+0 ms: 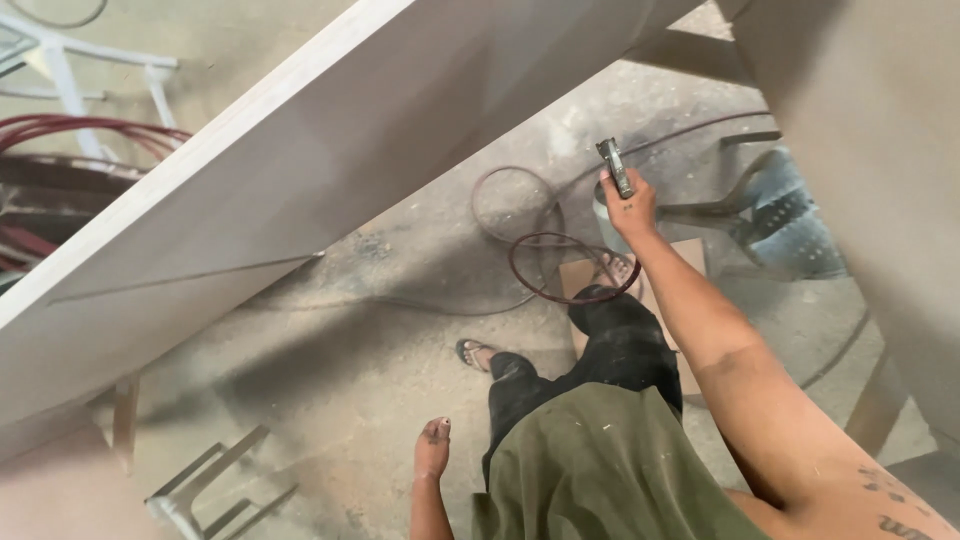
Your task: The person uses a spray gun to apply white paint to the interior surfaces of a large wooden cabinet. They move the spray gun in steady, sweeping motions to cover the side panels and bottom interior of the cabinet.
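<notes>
Lighting even and diffuse, moderately bright. Soft shadow under the tilted white panel on the floor. Edges slightly blurred and distorted.

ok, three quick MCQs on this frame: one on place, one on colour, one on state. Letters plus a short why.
1. Where is the large pale panel?
A. flat on the floor
B. raised and slanting across the upper left
C. leaning against the person's leg

2. What colour is the hose loop on the floor by the forward foot?
A. dark red
B. bright yellow
C. white

3. What is the state of the left hand?
A. gripping a hammer
B. pressed on the panel
C. empty, hanging by the side

Answers:
1 B, the panel stands above the dusty floor and throws a shadow on it.
2 A, the loop shows as a dark red ring.
3 C, the left hand holds nothing, while the right hand grips a small dark tool.
</notes>
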